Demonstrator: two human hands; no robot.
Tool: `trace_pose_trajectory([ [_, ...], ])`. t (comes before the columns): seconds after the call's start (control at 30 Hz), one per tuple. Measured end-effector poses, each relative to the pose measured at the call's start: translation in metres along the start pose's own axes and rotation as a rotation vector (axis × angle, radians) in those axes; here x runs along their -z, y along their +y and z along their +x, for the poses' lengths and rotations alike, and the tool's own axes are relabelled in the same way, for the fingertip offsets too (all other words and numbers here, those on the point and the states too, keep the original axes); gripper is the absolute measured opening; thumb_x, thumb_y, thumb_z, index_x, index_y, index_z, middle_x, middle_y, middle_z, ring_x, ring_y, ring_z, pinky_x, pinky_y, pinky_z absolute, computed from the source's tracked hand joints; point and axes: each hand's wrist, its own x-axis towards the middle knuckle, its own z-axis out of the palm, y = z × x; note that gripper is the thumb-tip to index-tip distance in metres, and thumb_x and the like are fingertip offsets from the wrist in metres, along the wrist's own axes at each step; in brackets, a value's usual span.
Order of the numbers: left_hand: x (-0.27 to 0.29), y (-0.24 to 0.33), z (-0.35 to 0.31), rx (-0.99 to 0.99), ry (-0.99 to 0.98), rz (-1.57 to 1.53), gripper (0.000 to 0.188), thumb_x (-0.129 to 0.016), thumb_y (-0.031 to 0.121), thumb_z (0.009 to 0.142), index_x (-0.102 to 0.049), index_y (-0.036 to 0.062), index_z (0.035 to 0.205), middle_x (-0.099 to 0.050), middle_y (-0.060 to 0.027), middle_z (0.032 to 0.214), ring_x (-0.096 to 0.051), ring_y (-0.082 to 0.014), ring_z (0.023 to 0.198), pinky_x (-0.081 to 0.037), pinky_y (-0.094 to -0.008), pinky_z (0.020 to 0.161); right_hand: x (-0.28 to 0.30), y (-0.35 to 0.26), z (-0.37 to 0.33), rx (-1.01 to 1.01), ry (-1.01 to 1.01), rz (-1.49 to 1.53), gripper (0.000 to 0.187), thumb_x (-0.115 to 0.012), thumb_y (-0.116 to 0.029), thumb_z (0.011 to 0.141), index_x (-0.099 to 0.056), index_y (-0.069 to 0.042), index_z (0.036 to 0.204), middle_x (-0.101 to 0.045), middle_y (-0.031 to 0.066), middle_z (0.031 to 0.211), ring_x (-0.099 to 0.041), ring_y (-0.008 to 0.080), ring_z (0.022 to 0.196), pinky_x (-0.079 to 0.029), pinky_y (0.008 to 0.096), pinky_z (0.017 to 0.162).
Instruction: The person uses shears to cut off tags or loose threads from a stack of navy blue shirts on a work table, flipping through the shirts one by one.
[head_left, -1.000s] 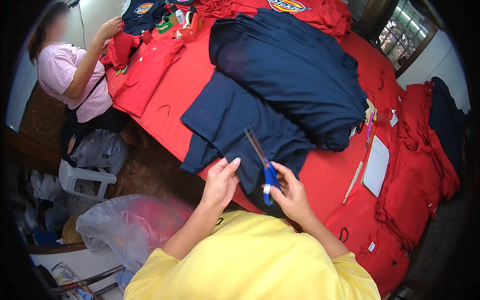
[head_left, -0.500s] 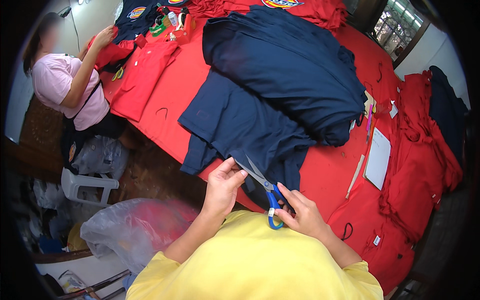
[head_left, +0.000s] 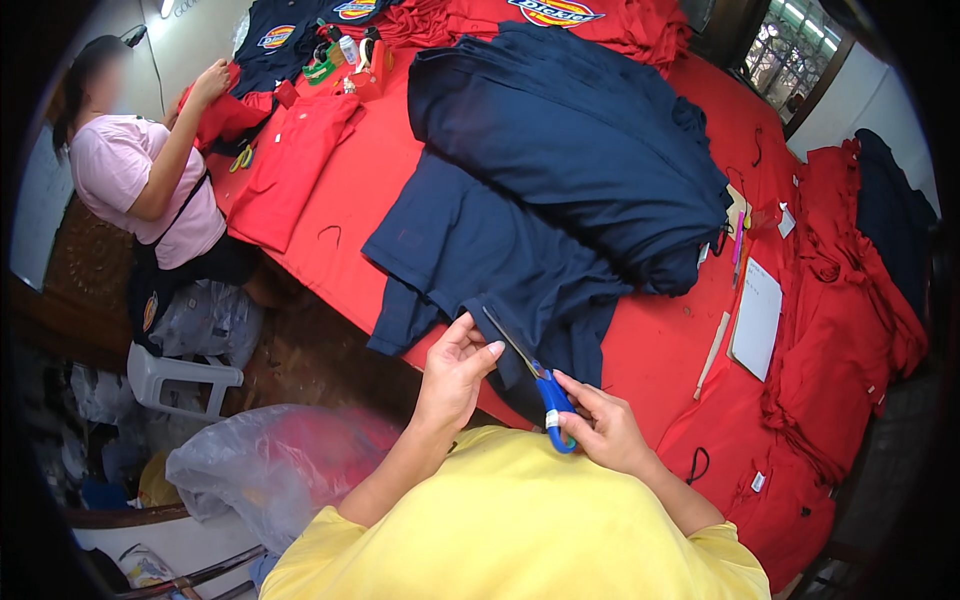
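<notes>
Head view shows the right hand [head_left: 605, 430] with fingers through the blue loops of the scissors [head_left: 530, 375], blades pointing to 11 o'clock. Left hand [head_left: 455, 375] pinches the hem of a navy garment [head_left: 480, 270] lying on the red surface [head_left: 360, 240]; soft, limp cloth, I'd judge, best held taut near the cut. At 8 o'clock a clear plastic bag [head_left: 270, 475] holds something red
</notes>
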Motion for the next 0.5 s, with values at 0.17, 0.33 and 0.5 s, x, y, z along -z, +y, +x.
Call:
trace_pose_trajectory([
  [0.17,0.000,0.001,-0.001,0.037,-0.032,0.049,0.048,-0.060,-0.009,0.084,-0.048,0.0008,0.130,-0.060,-0.0072,0.110,-0.061,-0.0146,0.098,-0.050,-0.0275,0.085,-0.003,0.001,0.009,0.129,0.047,-0.053,0.050,-0.063,-0.016,0.089,-0.049,-0.002,0.135,-0.064,0.0158,0.105,-0.066,0.0224,0.085,-0.051,0.0300,0.075],
  [0.33,-0.002,0.002,0.000,0.025,-0.052,0.074,0.048,-0.059,-0.004,0.086,-0.047,0.0014,0.132,-0.060,-0.0071,0.111,-0.061,-0.0151,0.098,-0.049,-0.0291,0.086,-0.002,0.009,0.015,0.095,0.023,0.021,0.048,-0.060,-0.013,0.090,-0.048,-0.002,0.136,-0.064,0.0165,0.106,-0.066,0.0241,0.085,-0.052,0.0320,0.077],
  [0.5,0.015,0.000,0.014,-0.038,0.016,-0.042,0.034,-0.056,0.001,0.090,-0.055,-0.0008,0.124,-0.062,-0.0061,0.108,-0.061,-0.0160,0.100,-0.047,-0.0311,0.089,-0.004,-0.001,0.015,0.000,-0.021,-0.007,0.047,-0.060,-0.012,0.091,-0.048,-0.002,0.135,-0.064,0.0166,0.106,-0.065,0.0246,0.084,-0.051,0.0339,0.079],
])
